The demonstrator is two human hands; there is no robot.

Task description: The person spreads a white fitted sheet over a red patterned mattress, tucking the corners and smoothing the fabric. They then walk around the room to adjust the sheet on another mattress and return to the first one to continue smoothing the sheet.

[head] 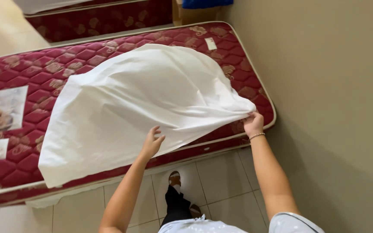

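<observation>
wall [324, 86]: plain beige, running along the right side of the bed, leaving only a narrow strip of floor where the person stands.
mattress [31, 69]: bare, dark red with a quilted diamond pattern and pale floral motifs; it lies flat on its base, one long edge facing the person, a printed label on its left part.
second mattress [104, 19]: same red pattern, at the top of the view, apart from the first.
floor [221, 181]: pale tiles; the person's foot in a sandal [175, 177] is planted just beside the bed, close enough to reach over it.
sheet [143, 99]: white cloth, billowed up in the air over the middle of the mattress, near corner pulled toward the right edge; it is puffed because it is held at the near edge only, so the far side floats free above the bed.
right hand [253, 124]: its grip is clenched on the sheet's corner, pinching the cloth at the mattress edge near the wall; a thin bracelet sits on the wrist.
left hand [153, 142]: fingers spread and released, palm toward the sheet's near hem, touching or just under it; it clamps nothing.
blue object [207, 3]: at the top edge, too cut off to tell what it is.
</observation>
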